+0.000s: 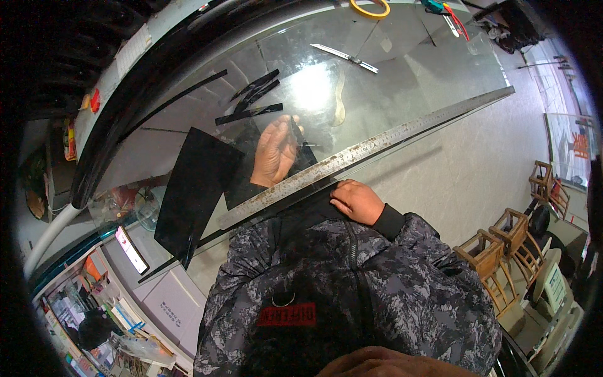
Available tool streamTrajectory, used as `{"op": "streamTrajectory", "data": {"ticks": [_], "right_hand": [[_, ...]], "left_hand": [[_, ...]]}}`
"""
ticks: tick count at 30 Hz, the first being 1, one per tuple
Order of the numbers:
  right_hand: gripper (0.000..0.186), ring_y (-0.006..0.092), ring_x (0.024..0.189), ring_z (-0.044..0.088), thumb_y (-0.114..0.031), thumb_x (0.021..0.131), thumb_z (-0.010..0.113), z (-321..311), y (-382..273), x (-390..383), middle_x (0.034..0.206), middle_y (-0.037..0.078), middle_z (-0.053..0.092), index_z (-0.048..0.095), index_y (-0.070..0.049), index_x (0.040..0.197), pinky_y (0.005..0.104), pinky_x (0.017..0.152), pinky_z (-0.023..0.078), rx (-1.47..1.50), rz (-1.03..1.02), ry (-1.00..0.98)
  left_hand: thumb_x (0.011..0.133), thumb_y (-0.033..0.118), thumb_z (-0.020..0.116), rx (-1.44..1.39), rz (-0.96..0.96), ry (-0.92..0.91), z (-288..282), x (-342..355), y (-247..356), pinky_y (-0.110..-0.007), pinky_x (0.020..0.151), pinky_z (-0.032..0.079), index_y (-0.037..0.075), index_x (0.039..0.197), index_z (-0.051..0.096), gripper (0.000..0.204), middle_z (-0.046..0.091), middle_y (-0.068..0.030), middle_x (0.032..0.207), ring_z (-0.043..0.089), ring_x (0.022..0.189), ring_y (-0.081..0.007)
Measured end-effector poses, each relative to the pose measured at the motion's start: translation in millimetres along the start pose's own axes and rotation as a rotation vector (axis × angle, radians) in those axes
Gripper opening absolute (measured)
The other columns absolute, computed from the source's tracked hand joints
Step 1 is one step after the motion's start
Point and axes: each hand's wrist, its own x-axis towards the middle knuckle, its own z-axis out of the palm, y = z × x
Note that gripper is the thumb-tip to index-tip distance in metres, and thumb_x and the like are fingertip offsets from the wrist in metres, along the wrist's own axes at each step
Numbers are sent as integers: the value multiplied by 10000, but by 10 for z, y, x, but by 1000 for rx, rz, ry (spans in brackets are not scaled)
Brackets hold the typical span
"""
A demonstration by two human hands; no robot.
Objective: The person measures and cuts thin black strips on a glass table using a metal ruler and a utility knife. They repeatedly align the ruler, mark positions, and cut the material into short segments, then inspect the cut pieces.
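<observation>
My left hand (275, 151) is seen past the steel ruler (370, 148), which crosses in front of its wrist, apparently below the glass tabletop (402, 81). Its fingers are bent together beside a dark, see-through piece (304, 147); what they grip is unclear. My right hand (357, 201) is curled just in front of the ruler, near the tabletop's front edge and against my jacket; its fingertips are partly hidden. A black sheet (195, 188) lies to the left of my left hand. Several narrow black strips (249, 114) lie beyond that hand.
A slim cutter knife (345, 58) and a yellow tape roll (369, 7) lie farther back, with red-handled tools (456, 24) at the far right. A phone (130, 249) rests at left, above a cluttered shelf (107, 320). Wooden stools (480, 251) stand at right.
</observation>
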Motion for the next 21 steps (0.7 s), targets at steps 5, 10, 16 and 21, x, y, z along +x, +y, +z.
{"op": "streamTrajectory", "data": {"ticks": [5, 10, 16, 21], "right_hand": [[159, 363, 942, 622, -174, 884, 695, 1, -9, 6, 938, 160, 650, 670, -33, 953, 441, 839, 512, -4, 26, 1], [171, 381, 933, 625, -184, 901, 667, 16, 49, 14, 924, 172, 662, 675, -27, 966, 453, 841, 512, 18, 38, -57], [214, 293, 894, 668, -130, 926, 634, 104, 208, 227, 945, 133, 707, 672, 2, 1089, 387, 805, 531, 560, 386, 10], [192, 200, 877, 681, -136, 998, 610, 83, 197, 491, 1059, 82, 716, 680, -19, 1134, 326, 791, 555, 1149, 539, 108]], "left_hand": [[969, 83, 661, 13, 17, 24, 33, 3, -11, -311, 877, 597, 46, 1149, 637, 185, 663, -112, 1145, 671, 993, -212], [961, 95, 678, 33, -3, 27, 39, 19, 5, -299, 870, 583, 54, 1107, 638, 157, 666, -87, 1095, 668, 978, -193], [942, 70, 692, 63, -15, 73, 35, 45, 0, -299, 839, 586, 72, 1090, 638, 157, 676, -75, 1044, 673, 941, -179], [946, 65, 682, 165, -34, 111, 12, 53, -7, -300, 815, 588, 85, 1100, 630, 164, 678, -64, 1013, 673, 905, -166]]}}
